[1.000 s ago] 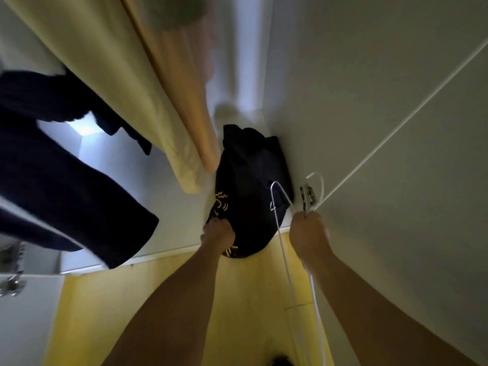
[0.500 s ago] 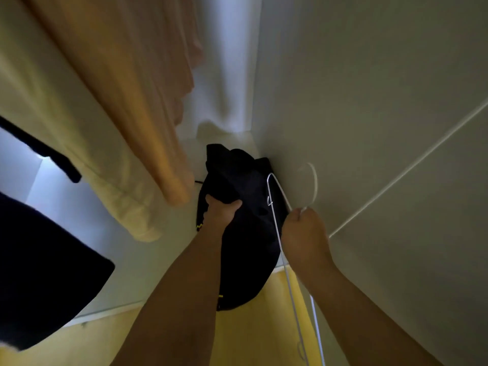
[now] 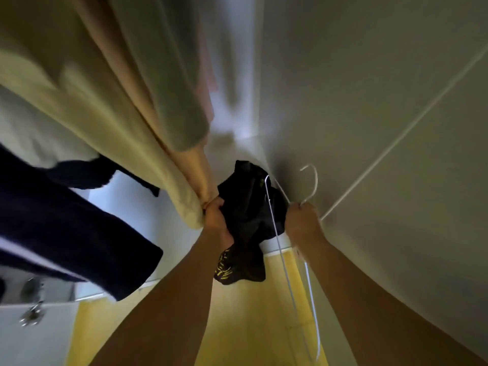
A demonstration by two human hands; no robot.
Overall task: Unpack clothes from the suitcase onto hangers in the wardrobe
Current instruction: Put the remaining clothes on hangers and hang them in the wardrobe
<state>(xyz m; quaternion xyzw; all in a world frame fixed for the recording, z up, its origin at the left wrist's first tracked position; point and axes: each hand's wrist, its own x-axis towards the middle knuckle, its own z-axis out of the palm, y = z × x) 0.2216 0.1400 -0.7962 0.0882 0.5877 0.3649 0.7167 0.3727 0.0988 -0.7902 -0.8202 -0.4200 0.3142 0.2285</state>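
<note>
A black garment with yellow print (image 3: 248, 215) is bunched up in front of me inside the wardrobe. My left hand (image 3: 217, 220) grips it from the left, next to the hem of a hanging cream garment (image 3: 111, 133). My right hand (image 3: 303, 220) holds a white wire hanger (image 3: 311, 186) by its neck; the hook points up against the wardrobe's side wall, and the frame trails down past my forearm. One arm of the hanger lies across the black garment. The suitcase is out of view.
Cream, peach and grey-green clothes (image 3: 163, 75) hang at the upper left. A dark navy garment (image 3: 66, 233) hangs at the left. The white wardrobe side wall (image 3: 383, 101) fills the right. A yellow floor (image 3: 250, 313) lies below.
My left hand has lifted the black garment, which is more crumpled now. The hanger's hook has tilted right. The view has shifted, bringing the navy garment back in at left.
</note>
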